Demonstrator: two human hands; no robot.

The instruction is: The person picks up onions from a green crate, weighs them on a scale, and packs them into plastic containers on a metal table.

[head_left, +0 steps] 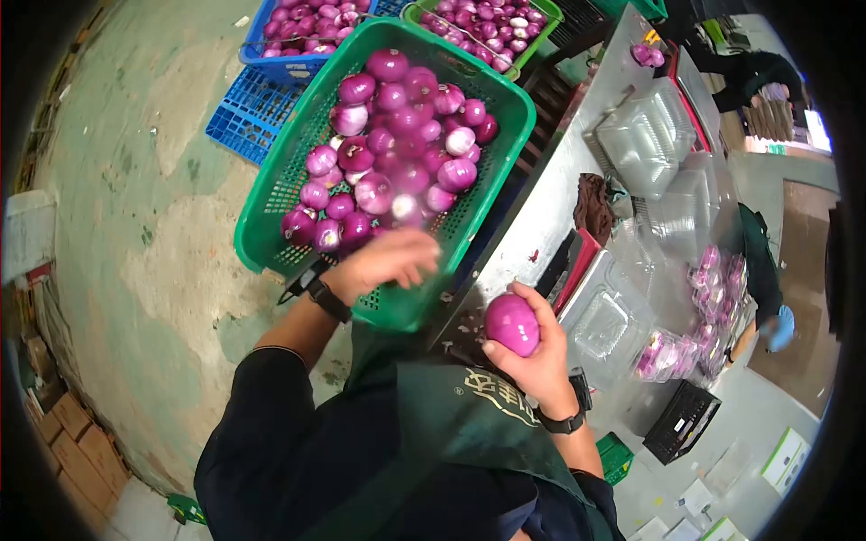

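My right hand (539, 353) is closed around a peeled red onion (512, 325), held upright in front of the apron. Its skin is smooth, shiny and purple. My left hand (388, 263) hovers over the near end of a green plastic basket (266, 212), slightly blurred, its fingers loosely apart and no object visible in them. Many red onions (374, 193) fill the far and middle part of this basket; a whitish blur covers some of them. Both wrists wear dark bands.
Beyond the basket stand a blue crate (280, 65) and a light green basket (541, 13) of onions. To the right, a metal table (541, 212) bears clear plastic trays (645, 135), a dark cloth (594, 209) and packed onions (672, 353). Another person's blue-gloved hand (778, 326) is at far right.
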